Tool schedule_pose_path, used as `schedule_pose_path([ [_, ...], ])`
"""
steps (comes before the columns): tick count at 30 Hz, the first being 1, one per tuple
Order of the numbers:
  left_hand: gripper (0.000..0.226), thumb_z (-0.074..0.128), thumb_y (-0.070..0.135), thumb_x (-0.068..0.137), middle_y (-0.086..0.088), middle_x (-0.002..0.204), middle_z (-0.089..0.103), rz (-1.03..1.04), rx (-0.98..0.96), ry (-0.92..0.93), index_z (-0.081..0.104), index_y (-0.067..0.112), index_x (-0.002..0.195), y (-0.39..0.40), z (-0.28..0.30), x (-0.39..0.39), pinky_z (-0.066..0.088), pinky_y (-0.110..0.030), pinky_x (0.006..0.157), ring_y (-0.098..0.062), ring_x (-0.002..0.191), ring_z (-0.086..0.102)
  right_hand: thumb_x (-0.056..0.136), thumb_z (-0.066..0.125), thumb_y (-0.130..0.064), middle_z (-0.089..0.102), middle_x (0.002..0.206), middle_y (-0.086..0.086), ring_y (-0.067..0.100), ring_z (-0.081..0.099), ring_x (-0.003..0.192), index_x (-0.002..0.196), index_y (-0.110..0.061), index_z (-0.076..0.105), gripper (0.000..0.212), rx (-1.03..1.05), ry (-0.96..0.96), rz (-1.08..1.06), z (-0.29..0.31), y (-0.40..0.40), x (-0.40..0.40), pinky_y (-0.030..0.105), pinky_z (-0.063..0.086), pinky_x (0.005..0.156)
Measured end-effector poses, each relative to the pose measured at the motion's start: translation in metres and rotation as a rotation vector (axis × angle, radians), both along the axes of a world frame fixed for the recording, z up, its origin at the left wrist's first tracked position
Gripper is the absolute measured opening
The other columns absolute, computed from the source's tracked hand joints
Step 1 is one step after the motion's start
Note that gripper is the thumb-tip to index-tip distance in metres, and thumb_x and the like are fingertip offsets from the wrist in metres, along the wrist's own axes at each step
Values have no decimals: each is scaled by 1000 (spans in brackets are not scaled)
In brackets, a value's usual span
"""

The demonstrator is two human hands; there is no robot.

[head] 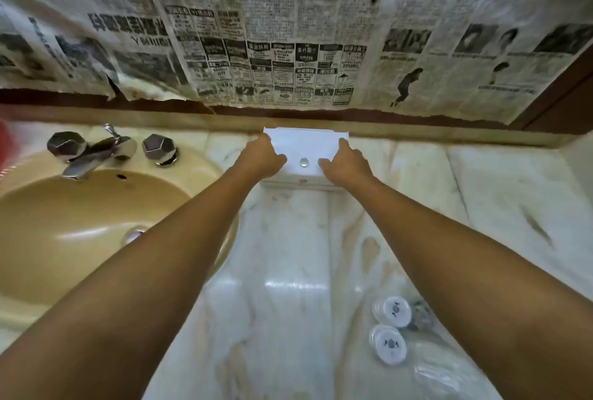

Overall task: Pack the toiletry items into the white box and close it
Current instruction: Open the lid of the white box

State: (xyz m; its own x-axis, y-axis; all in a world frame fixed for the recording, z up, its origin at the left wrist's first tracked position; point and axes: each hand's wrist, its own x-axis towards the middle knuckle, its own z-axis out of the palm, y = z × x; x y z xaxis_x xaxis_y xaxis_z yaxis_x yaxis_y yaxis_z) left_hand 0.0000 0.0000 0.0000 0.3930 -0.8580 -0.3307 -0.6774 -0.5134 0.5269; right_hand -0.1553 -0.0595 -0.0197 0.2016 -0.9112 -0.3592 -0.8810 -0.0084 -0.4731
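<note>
The white box [305,146] stands at the back of the marble counter, against the wall, with a small round silver clasp on its front flap. My left hand [261,156] lies on the box's left side, fingers over the lid and thumb at the front flap. On the right side my right hand [345,162] does the same. Both hands grip the lid's edges. The inside of the box is hidden. Two small clear bottles with white printed caps [391,311] [388,345] lie on the counter near the front right, under my right forearm.
A beige sink [57,226] with a chrome tap [90,156] and two knobs fills the left. Newspaper covers the wall behind. A clear plastic wrapper [439,370] lies beside the bottles. The marble counter [288,271] stretches between my arms and to the right.
</note>
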Motion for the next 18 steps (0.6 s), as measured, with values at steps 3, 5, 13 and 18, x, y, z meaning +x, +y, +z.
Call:
schedule_pose_path([
  [3, 56, 56, 25, 100, -13, 150, 47, 72, 15, 37, 37, 5, 149, -4, -7, -1, 40, -30, 95, -30, 136, 46, 94, 51, -41, 37, 144, 20, 35, 41, 129, 151, -15, 12, 74, 42, -16, -16, -4, 2, 1, 37, 39, 99],
  [5, 48, 57, 25, 97, -14, 139, 56, 123, 10, 75, 48, 4, 139, -6, -12, 0, 40, -28, 84, -31, 126, 53, 94, 52, -39, 36, 143, 20, 36, 42, 127, 151, -15, 13, 73, 49, -45, -40, -7, 4, 1, 36, 40, 98],
  [13, 19, 56, 21, 96, -7, 91, 56, 212, 11, 84, 51, 3, 100, 11, -20, -2, 39, -29, 64, -29, 93, 57, 94, 55, -32, 38, 140, 16, 33, 47, 124, 148, -14, 22, 67, 1, -106, -79, -6, 19, -4, 34, 42, 94],
  [18, 20, 56, 26, 96, -4, 87, 53, 194, 25, 69, 48, 8, 94, 46, -24, -7, 37, -30, 61, -23, 85, 50, 95, 54, -29, 33, 145, 15, 32, 46, 125, 150, -16, 19, 66, 20, -112, -67, -6, 53, -14, 34, 43, 91],
])
